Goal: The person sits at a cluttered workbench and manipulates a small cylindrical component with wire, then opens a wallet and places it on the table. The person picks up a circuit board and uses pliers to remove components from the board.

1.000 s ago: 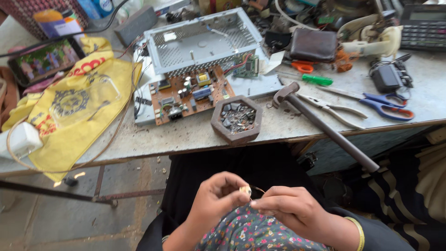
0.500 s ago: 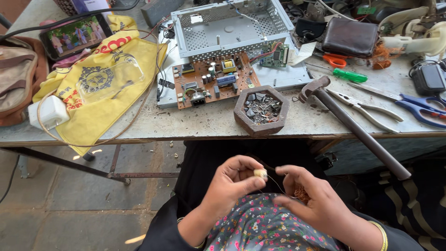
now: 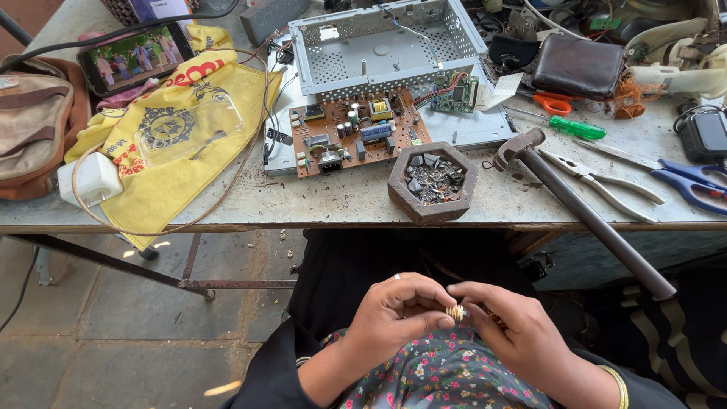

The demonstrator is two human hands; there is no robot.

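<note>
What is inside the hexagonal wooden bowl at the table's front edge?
The hexagonal wooden bowl holds a heap of small grey metal scraps. Its bottom and anything below the top layer are covered.

Person had on a black outer garment with a colourful floral-print fabric under it, a thin ring on the left hand (image 3: 394, 314), and a yellow-green bangle at the right hand (image 3: 522, 341) wrist.

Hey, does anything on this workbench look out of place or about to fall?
The hammer stands out: its head rests on the table, but the long handle sticks out past the front edge, unsupported. Both hands, left hand and right hand, pinch a small coil part over the lap.
</note>
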